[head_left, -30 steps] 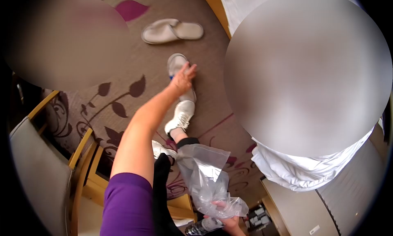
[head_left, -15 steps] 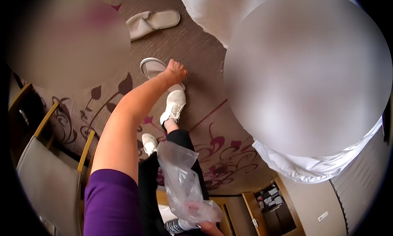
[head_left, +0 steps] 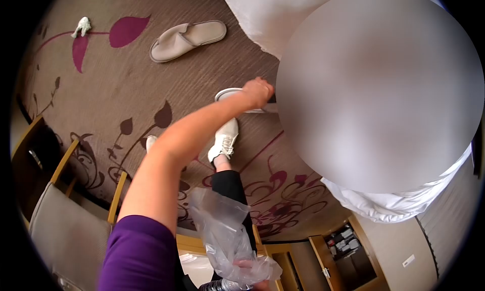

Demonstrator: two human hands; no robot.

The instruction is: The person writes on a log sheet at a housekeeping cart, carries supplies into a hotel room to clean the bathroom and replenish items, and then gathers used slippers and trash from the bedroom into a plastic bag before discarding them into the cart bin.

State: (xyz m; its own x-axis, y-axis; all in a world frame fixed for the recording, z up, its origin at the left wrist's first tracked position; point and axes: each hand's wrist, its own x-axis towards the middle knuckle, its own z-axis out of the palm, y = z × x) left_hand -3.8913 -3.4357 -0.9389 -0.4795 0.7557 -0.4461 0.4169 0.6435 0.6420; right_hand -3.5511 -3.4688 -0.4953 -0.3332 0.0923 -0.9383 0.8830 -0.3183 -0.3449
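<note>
My left hand (head_left: 258, 93), at the end of the bare arm with a purple sleeve, is closed on a beige slipper (head_left: 230, 94) just beyond my white shoe (head_left: 226, 139). The hand covers the slipper's middle, and the blurred circle cuts off its right end. Another beige slipper (head_left: 189, 40) lies on the carpet farther up. At the bottom, my right hand (head_left: 244, 264) grips a crumpled clear plastic bag (head_left: 217, 225), its fingers partly seen through the film. A shiny dark-and-silver object (head_left: 222, 286) shows beside that hand, cut off by the frame's edge.
A grey-backed chair (head_left: 70, 235) with wooden arms stands at lower left. White fabric (head_left: 252, 13) hangs at the top. An open wooden cabinet (head_left: 353, 255) is at lower right. A small white item (head_left: 82, 26) lies on the patterned carpet. A large blur hides the right side.
My left hand has moved right, and the nearer slipper has shifted right with it, away from the front of my shoe. My right hand still holds the plastic bag.
</note>
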